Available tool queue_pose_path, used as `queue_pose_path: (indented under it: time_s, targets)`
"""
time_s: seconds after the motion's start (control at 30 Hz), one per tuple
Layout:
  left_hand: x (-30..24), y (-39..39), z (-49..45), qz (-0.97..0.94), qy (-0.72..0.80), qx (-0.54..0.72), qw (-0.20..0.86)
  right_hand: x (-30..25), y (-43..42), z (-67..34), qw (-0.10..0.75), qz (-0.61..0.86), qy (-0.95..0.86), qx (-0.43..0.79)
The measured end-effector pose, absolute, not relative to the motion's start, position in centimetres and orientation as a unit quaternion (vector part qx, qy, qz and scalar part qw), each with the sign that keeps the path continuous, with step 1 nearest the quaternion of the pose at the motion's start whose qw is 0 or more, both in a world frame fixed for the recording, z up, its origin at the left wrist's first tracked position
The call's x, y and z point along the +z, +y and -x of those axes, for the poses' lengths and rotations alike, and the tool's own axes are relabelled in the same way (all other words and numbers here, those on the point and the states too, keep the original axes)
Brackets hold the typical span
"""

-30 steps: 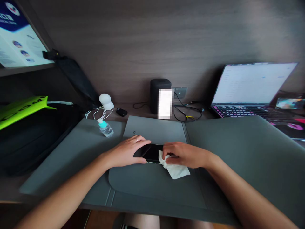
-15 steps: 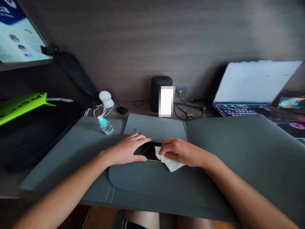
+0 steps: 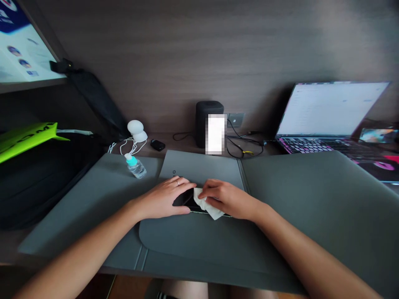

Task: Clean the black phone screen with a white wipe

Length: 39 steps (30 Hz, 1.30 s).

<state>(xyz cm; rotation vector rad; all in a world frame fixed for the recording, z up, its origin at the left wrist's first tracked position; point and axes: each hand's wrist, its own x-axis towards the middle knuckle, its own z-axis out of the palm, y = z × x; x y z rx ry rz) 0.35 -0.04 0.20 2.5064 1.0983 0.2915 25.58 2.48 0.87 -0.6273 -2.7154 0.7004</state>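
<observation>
A dark, glossy smartphone (image 3: pixel 191 203) lies flat on a grey mat (image 3: pixel 199 234). My left hand (image 3: pixel 163 198) grips its left end, thumb along the near edge and fingers along the far edge; a ring is on one finger. A crumpled white tissue (image 3: pixel 215 212) is pinched in my right hand (image 3: pixel 229 198) and rests against the phone's dark face. My right hand and the tissue cover much of the phone's right part.
A small clear bottle with a turquoise collar (image 3: pixel 136 167) stands left. Behind are a white round-headed device (image 3: pixel 136 129), a black fob-like object (image 3: pixel 157 144), a black speaker (image 3: pixel 202 124) and cables (image 3: pixel 249 145). An open laptop (image 3: pixel 330 110) stands right, a black bag (image 3: pixel 46 174) left.
My right hand has slid the tissue leftward along the phone, closer to my left hand. My left hand keeps its hold. The whole view has shifted slightly.
</observation>
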Motion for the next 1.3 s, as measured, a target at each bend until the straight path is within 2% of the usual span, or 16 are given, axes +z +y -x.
queue_pose_path:
  time_s: [0.2,0.43,0.57,1.3]
  targets:
    - [0.2,0.0,-0.4,-0.895,0.385,0.111,0.196,0.7,2.0,-24.6,0.132,0.171,-0.952,0.219]
    - [0.1,0.1,-0.4,-0.893,0.386,0.111,0.204,0.8,2.3,-24.9,0.148,0.188,-0.949,0.207]
    - [0.1,0.1,-0.4,-0.894,0.387,0.106,0.2,1.2,2.2,-24.9,0.124,0.155,-0.957,0.213]
    - [0.3,0.1,-0.4,-0.894,0.387,0.102,0.203,2.2,1.7,-25.3,0.109,0.195,-0.955,0.196]
